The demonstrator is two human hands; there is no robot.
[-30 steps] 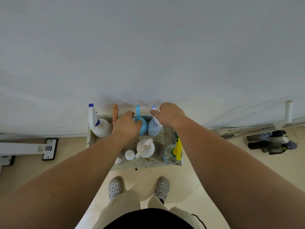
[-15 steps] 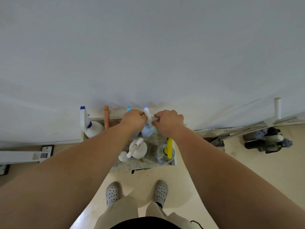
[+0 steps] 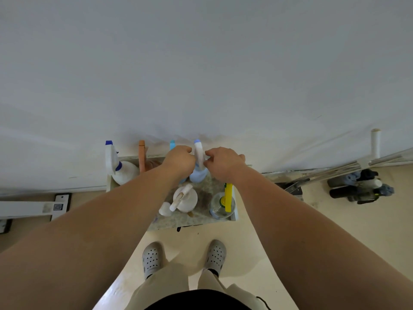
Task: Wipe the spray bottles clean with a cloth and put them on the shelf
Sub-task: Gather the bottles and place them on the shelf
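Observation:
A low marble-patterned shelf [image 3: 202,219] stands against the white wall. At its back, a pale blue spray bottle [image 3: 197,176] stands upright, its white trigger head tipped blue. My left hand [image 3: 178,161] and my right hand [image 3: 223,163] pinch that head from either side. A cyan sprayer tip [image 3: 172,144] pokes out behind my left hand, its body hidden. Also on the shelf are an orange sprayer [image 3: 141,155], a white bottle with a blue nozzle [image 3: 125,170], a white bottle with a cream trigger [image 3: 186,198] and a clear bottle with a yellow trigger [image 3: 221,205]. No cloth shows.
A small white cap [image 3: 165,211] sits at the shelf's front left. On the floor lie a white metal foot with a QR label [image 3: 58,206] at the left and dark bottles [image 3: 357,186] beside metal rails [image 3: 335,172] at the right. My grey clogs [image 3: 152,258] stand before the shelf.
My left hand left the cyan bottle and moved right to the pale blue bottle's trigger head. My right hand shifted from over that head to its right side. The view slid slightly.

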